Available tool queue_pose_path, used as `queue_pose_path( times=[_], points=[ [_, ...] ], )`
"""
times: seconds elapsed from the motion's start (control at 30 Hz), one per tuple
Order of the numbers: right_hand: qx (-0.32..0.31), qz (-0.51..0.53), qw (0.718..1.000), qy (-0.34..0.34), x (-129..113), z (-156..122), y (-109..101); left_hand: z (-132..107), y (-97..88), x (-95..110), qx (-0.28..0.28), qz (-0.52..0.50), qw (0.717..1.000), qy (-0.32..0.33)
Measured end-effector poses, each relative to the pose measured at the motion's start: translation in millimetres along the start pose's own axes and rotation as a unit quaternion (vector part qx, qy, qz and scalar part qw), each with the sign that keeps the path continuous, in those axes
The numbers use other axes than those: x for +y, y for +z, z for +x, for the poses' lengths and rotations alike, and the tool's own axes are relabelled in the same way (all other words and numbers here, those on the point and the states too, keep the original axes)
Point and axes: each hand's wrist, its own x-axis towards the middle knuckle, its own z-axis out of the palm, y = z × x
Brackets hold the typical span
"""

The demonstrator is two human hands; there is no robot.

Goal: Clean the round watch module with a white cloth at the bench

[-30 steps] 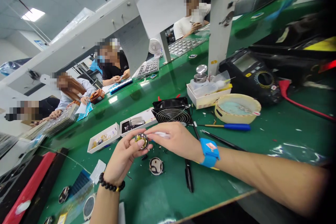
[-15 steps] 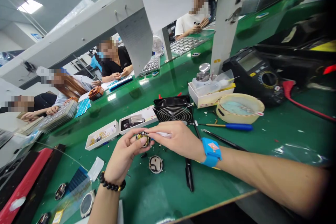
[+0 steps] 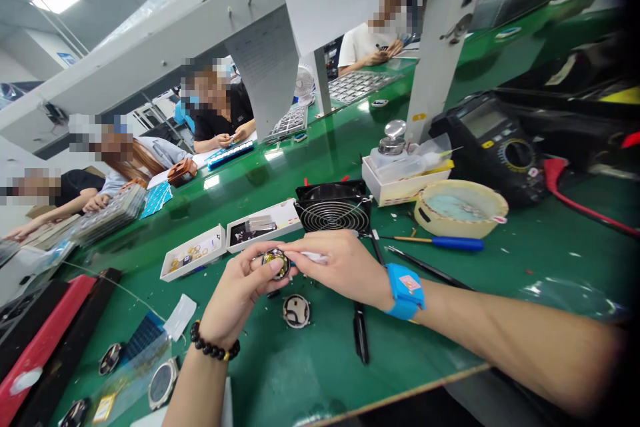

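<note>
Hands barely moved: the left hand pinches a round metal part, the right hand narrowly pinching a white strip against it.

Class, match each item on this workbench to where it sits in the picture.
Items:
1. black bead bracelet
2. blue wrist strap
3. blue-handled screwdriver
4. wire-guarded cooling fan

Places:
A. around the right wrist
B. lying just in front of the round sponge tub
C. around the left wrist
D. beside the white parts tray

Pairs: 1-C, 2-A, 3-B, 4-D
</note>
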Motion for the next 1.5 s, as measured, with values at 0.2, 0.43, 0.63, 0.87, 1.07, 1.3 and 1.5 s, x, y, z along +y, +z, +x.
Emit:
queue_pose_path(
  times=[0.2, 0.43, 0.63, 0.87, 1.07, 1.3, 1.5],
  points=[
    [-0.012, 0.003, 1.0, 0.013, 0.2, -0.2, -1.7, 0.2, 0.3, 0.6, 0.003, -0.002, 1.0, -0.003],
    [-0.02, -0.001, 0.999, 0.027, 1.3, -1.6, -0.9, 1.5, 0.0, -0.8, 0.007, 0.0, 1.0, -0.002],
    [-0.024, -0.013, 0.999, 0.027, 1.6, -1.6, -1.1, 1.7, 0.5, -3.2, 0.008, -0.013, 1.0, -0.005],
    [0.001, -0.012, 1.0, 0.005, -3.5, 0.9, -1.6, 1.1, 1.8, -4.8, -0.003, -0.039, 0.999, 0.0],
    [-0.003, -0.002, 0.998, 0.056, -3.6, -1.2, 1.1, 1.9, 2.0, -6.8, -0.001, -0.039, 0.999, 0.001],
    [0.015, -0.013, 0.999, 0.038, -2.9, -2.4, 3.9, 1.5, 4.6, -7.5, 0.012, -0.051, 0.999, 0.001],
    [0.024, -0.018, 0.999, 0.029, -2.1, -3.3, 4.8, 0.4, 5.3, -8.7, 0.014, -0.059, 0.998, 0.004]
  ],
)
